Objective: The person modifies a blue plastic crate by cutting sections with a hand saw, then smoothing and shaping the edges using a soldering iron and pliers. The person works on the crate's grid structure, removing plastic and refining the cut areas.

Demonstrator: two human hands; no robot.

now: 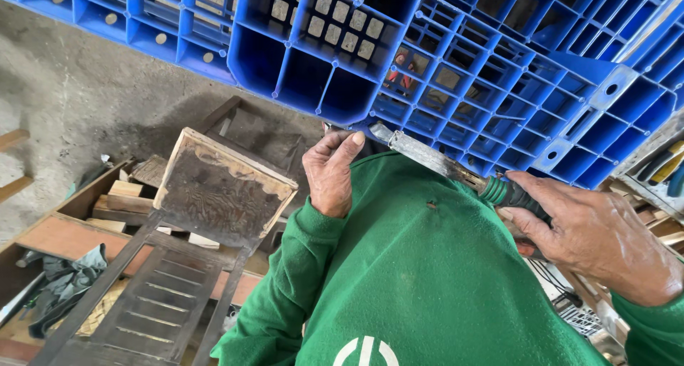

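Note:
My right hand (595, 241) grips the green and black handle (509, 194) of a long flat metal blade tool (427, 159). The blade slants up to the left across my green sweater, and its tip lies at the lower edge of a blue plastic pallet (456, 74). My left hand (330, 172) is raised next to the blade tip, fingers curled and thumb up. Whether it pinches anything is hidden. A shallow wooden box frame (221, 188) with a dark, stained inside leans just left of that hand.
The blue pallet stands tilted across the top of the view. A dark slatted wooden frame (157, 302) lies below the box frame, over wood offcuts (125, 191) and a grey cloth (71, 273). Concrete floor (78, 88) lies to the left. Tools lie in a tray (659, 168) at the right.

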